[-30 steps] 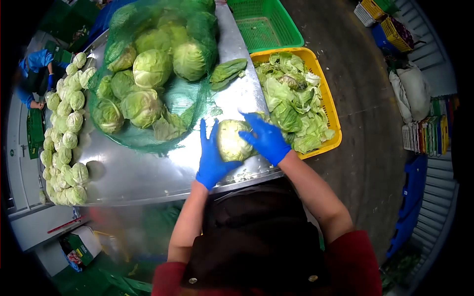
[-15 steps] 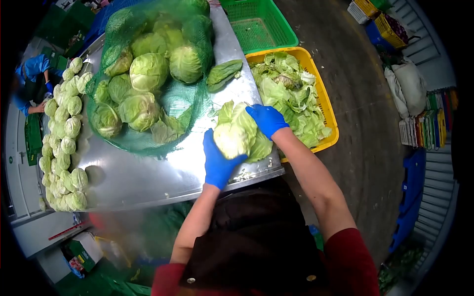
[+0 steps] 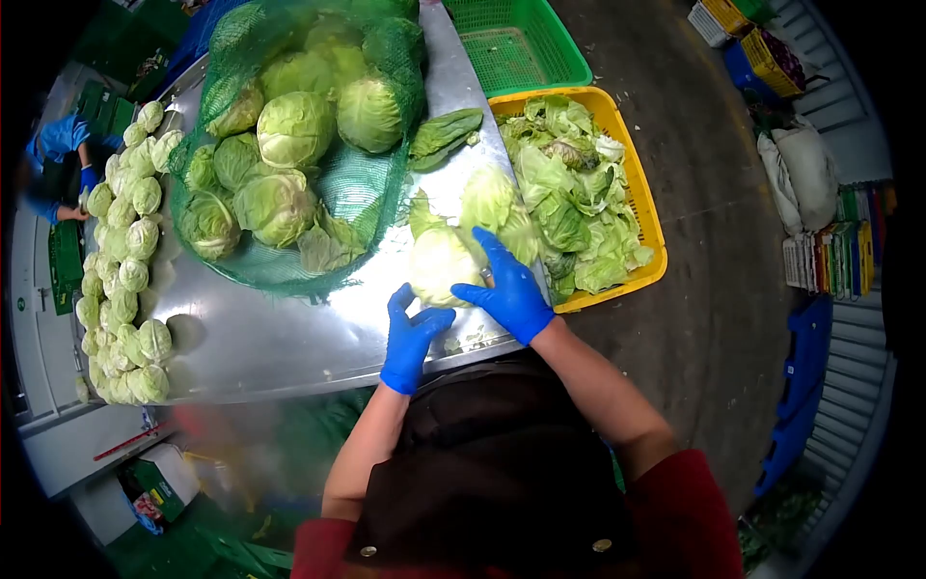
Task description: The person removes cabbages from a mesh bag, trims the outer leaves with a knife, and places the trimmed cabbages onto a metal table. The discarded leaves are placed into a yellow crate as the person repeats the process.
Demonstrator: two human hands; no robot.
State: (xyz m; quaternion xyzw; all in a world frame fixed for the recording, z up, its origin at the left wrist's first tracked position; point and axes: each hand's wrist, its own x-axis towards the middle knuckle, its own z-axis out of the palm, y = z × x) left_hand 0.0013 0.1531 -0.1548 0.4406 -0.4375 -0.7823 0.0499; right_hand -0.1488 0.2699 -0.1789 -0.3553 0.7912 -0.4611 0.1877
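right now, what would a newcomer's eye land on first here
The blue-gloved left hand and right hand rest on a pale cabbage at the near edge of the steel table. Behind it bulges a green net sack of cabbages; to the right, a yellow crate heaped with loose leaves.

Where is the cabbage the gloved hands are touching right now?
Head view: the cabbage sits near the steel table's front right edge, touched by the left hand and right hand, left of the yellow crate of leaves.

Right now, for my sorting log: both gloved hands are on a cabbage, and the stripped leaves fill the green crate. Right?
No: the head view shows the stripped leaves in the yellow crate. Left hand and right hand are on the cabbage.
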